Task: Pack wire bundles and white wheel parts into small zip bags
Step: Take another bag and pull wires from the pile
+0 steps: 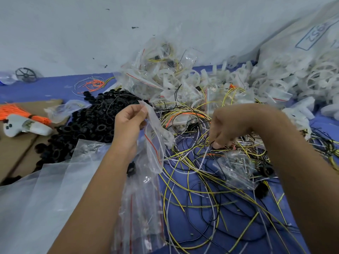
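**Bagging station: left hand lifts a zip bag, right hand reaches into the wires**

Reading from the left edge, a grey wheel (26, 74) stands on the blue table (55, 88) near the wall, with an orange wire bundle (20, 112) and a white controller (25, 126) lying on cardboard (16, 149) below it. A heap of black rings (88, 121) spreads beside them, and a large clear plastic sheet (45, 189) covers the near-left corner. The left hand (128, 123) pinches the top edge of a small zip bag (155, 143) between thumb and fingers; the bag hangs with its long axis running down and slightly right, its red-lined closure visible along one side, and appears empty. A stack of further zip bags (139, 213) lies beneath the forearm. Centre-right, loose wires (201, 189) in yellow, black and white tangle across the table. The right hand (229, 129) dips into them with fingers curled downward, fingertips pinching wire strands. Behind, filled bags (161, 70) holding white wheel parts and wire coils pile against the wall. At far right, white wheel parts (284, 76) spill from a large white sack (302, 33).
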The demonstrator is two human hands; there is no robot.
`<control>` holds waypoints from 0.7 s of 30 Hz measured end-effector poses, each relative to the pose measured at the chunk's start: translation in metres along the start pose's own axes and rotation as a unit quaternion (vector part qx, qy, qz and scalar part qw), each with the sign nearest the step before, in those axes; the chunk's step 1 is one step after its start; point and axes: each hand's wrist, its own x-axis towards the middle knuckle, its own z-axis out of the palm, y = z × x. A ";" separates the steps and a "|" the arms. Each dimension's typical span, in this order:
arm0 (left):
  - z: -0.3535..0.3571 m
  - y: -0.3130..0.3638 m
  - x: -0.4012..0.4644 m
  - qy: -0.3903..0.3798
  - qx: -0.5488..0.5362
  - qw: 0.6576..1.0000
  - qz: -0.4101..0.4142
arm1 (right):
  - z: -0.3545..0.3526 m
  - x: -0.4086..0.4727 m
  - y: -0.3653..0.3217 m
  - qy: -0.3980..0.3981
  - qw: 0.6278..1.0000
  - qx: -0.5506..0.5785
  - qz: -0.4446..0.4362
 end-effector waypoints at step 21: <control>-0.001 0.001 0.000 -0.023 0.088 0.995 0.030 | 0.016 0.067 -0.073 0.423 0.864 0.262 -0.078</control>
